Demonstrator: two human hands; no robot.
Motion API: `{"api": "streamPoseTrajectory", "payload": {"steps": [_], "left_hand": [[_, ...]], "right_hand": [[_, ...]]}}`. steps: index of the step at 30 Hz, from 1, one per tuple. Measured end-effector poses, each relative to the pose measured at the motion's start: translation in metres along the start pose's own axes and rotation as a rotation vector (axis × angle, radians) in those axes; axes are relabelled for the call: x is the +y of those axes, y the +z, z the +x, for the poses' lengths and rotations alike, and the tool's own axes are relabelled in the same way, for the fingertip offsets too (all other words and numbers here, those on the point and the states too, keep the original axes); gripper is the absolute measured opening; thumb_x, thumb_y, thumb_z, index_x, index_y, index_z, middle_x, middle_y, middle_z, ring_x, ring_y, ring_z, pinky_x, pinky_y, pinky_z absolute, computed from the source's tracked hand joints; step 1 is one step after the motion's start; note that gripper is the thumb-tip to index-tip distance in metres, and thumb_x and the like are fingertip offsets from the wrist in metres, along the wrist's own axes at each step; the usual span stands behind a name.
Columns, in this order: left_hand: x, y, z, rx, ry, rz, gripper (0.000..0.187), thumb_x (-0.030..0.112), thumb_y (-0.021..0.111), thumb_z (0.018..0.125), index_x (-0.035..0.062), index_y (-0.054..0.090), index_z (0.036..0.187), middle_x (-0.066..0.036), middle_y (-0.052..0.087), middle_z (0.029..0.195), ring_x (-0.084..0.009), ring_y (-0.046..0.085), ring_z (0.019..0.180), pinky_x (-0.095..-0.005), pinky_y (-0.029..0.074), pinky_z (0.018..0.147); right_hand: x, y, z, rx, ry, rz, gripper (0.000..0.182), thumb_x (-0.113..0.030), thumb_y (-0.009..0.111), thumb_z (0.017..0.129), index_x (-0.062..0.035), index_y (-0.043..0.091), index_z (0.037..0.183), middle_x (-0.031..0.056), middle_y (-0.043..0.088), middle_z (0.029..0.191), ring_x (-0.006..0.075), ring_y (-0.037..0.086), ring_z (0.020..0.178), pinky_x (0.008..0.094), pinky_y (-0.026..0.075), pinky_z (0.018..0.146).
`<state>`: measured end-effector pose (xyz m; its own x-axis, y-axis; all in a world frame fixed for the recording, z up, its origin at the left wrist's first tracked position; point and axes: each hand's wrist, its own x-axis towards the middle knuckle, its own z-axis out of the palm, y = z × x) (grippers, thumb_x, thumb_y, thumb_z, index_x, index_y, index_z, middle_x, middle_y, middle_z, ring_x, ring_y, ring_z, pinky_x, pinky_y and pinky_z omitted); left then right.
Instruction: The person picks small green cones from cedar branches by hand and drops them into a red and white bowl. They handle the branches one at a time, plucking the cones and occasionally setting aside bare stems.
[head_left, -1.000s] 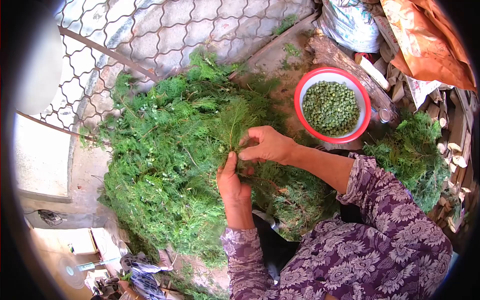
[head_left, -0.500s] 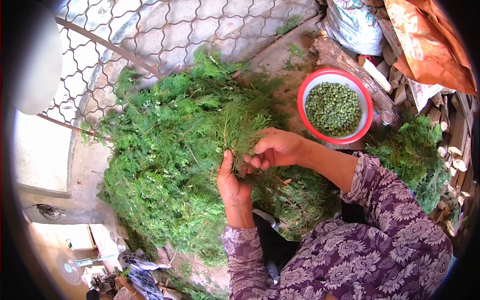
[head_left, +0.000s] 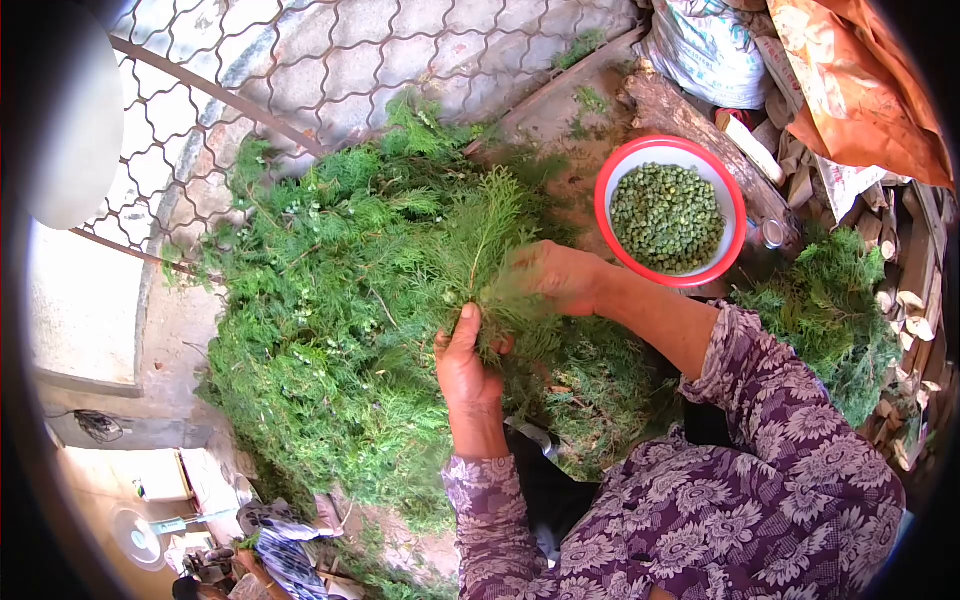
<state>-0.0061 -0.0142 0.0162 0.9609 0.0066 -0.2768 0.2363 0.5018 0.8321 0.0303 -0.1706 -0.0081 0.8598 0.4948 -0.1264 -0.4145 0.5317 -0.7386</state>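
My left hand (head_left: 470, 370) grips a feathery evergreen sprig (head_left: 482, 235), its thumb pressed on the stem. The sprig stands up from that hand over a large heap of cut evergreen branches (head_left: 330, 320), some bearing small pale-green cones. My right hand (head_left: 555, 278) is at the sprig's right side, its fingers smeared by motion and partly lost among the leaves. Up and right of this hand stands a white basin with a red rim (head_left: 601, 210), holding many small round green cones (head_left: 668, 218).
A wavy wire mesh (head_left: 340, 60) runs behind the heap. At the right are a log (head_left: 700, 130), another evergreen pile (head_left: 825, 310), split firewood (head_left: 915, 330), a white sack (head_left: 710, 55) and an orange sack (head_left: 870, 80). Another person (head_left: 280, 555) is at lower left, near a fan (head_left: 137, 538).
The sprig in my left hand now stands taller and leans right. My right hand has shifted slightly up and right, its fingers now blurred. The left hand has moved slightly right.
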Motion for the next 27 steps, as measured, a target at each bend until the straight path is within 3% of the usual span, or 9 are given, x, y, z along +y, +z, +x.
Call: {"api": "streamPoseTrajectory", "payload": {"steps": [1, 3, 5, 7, 11, 13, 19, 22, 27], "left_hand": [[0.000, -0.002, 0.001, -0.001, -0.001, 0.002, 0.011, 0.016, 0.058, 0.081, 0.0060, 0.055, 0.079, -0.002, 0.052, 0.061, -0.0116, 0.041, 0.046, -0.0275, 0.032, 0.043], [-0.001, -0.006, 0.002, -0.023, -0.020, 0.026, 0.008, 0.011, 0.064, 0.077, 0.0094, 0.060, 0.083, -0.003, 0.062, 0.078, -0.0142, 0.056, 0.063, -0.0273, 0.040, 0.046], [-0.002, -0.004, 0.001, -0.020, -0.007, 0.042, 0.008, 0.010, 0.065, 0.077, 0.0096, 0.060, 0.083, -0.003, 0.062, 0.079, -0.0138, 0.056, 0.064, -0.0270, 0.041, 0.046], [-0.001, 0.000, -0.001, -0.018, 0.006, 0.058, 0.008, 0.010, 0.065, 0.076, 0.0099, 0.060, 0.083, -0.003, 0.062, 0.080, -0.0133, 0.057, 0.064, -0.0268, 0.041, 0.047], [-0.003, 0.003, -0.002, -0.053, 0.032, 0.068, 0.010, 0.009, 0.065, 0.076, 0.0071, 0.061, 0.085, -0.005, 0.063, 0.083, -0.0141, 0.058, 0.070, -0.0277, 0.045, 0.055], [-0.004, 0.001, -0.002, -0.059, 0.045, 0.063, 0.011, 0.008, 0.065, 0.076, 0.0061, 0.061, 0.086, -0.006, 0.063, 0.085, -0.0146, 0.059, 0.072, -0.0282, 0.047, 0.059], [-0.002, 0.001, -0.002, -0.061, -0.005, 0.040, 0.017, 0.009, 0.066, 0.076, 0.0038, 0.062, 0.091, -0.007, 0.063, 0.088, -0.0165, 0.060, 0.076, -0.0300, 0.048, 0.068], [-0.004, -0.001, -0.002, -0.073, -0.028, 0.002, 0.021, 0.010, 0.065, 0.076, 0.0023, 0.061, 0.096, -0.009, 0.063, 0.091, -0.0183, 0.060, 0.080, -0.0317, 0.048, 0.072], [-0.003, 0.000, -0.006, -0.105, -0.074, -0.051, 0.024, 0.009, 0.063, 0.077, 0.0007, 0.059, 0.100, -0.011, 0.062, 0.096, -0.0203, 0.059, 0.085, -0.0342, 0.048, 0.077]], "right_hand": [[0.001, -0.004, 0.001, -0.071, 0.016, -0.113, 0.012, -0.016, 0.063, 0.078, -0.0054, 0.059, 0.075, 0.0028, 0.062, 0.073, 0.0101, 0.057, 0.065, 0.0230, 0.045, 0.057], [-0.002, -0.003, -0.003, -0.033, 0.079, -0.013, 0.012, -0.016, 0.065, 0.077, -0.0057, 0.059, 0.074, 0.0033, 0.062, 0.073, 0.0100, 0.058, 0.066, 0.0228, 0.046, 0.058], [-0.010, 0.004, -0.008, 0.004, 0.143, 0.086, 0.013, -0.016, 0.066, 0.076, -0.0059, 0.059, 0.072, 0.0039, 0.062, 0.073, 0.0099, 0.058, 0.067, 0.0226, 0.046, 0.060], [-0.014, 0.011, -0.012, -0.029, 0.036, 0.059, 0.010, -0.013, 0.066, 0.075, -0.0048, 0.061, 0.079, 0.0035, 0.063, 0.077, 0.0094, 0.058, 0.069, 0.0227, 0.046, 0.062], [-0.013, 0.010, -0.012, -0.061, 0.077, 0.060, 0.018, -0.011, 0.067, 0.074, -0.0012, 0.061, 0.089, 0.0040, 0.063, 0.083, 0.0106, 0.058, 0.072, 0.0245, 0.046, 0.066], [-0.012, 0.008, -0.011, -0.068, 0.098, 0.047, 0.026, -0.008, 0.064, 0.074, 0.0015, 0.060, 0.097, 0.0050, 0.062, 0.087, 0.0123, 0.058, 0.075, 0.0265, 0.046, 0.070], [-0.003, 0.002, -0.008, -0.143, 0.079, 0.071, 0.030, -0.003, 0.055, 0.069, 0.0014, 0.059, 0.098, 0.0065, 0.062, 0.092, 0.0144, 0.057, 0.082, 0.0303, 0.044, 0.077], [0.001, 0.002, -0.007, -0.116, 0.059, 0.102, 0.025, -0.003, 0.055, 0.069, 0.0022, 0.059, 0.093, 0.0082, 0.062, 0.083, 0.0173, 0.058, 0.072, 0.0306, 0.047, 0.068], [0.002, 0.005, -0.008, -0.131, 0.066, 0.169, 0.021, -0.003, 0.055, 0.068, 0.0022, 0.059, 0.088, 0.0081, 0.061, 0.080, 0.0171, 0.058, 0.069, 0.0303, 0.046, 0.065]]}}
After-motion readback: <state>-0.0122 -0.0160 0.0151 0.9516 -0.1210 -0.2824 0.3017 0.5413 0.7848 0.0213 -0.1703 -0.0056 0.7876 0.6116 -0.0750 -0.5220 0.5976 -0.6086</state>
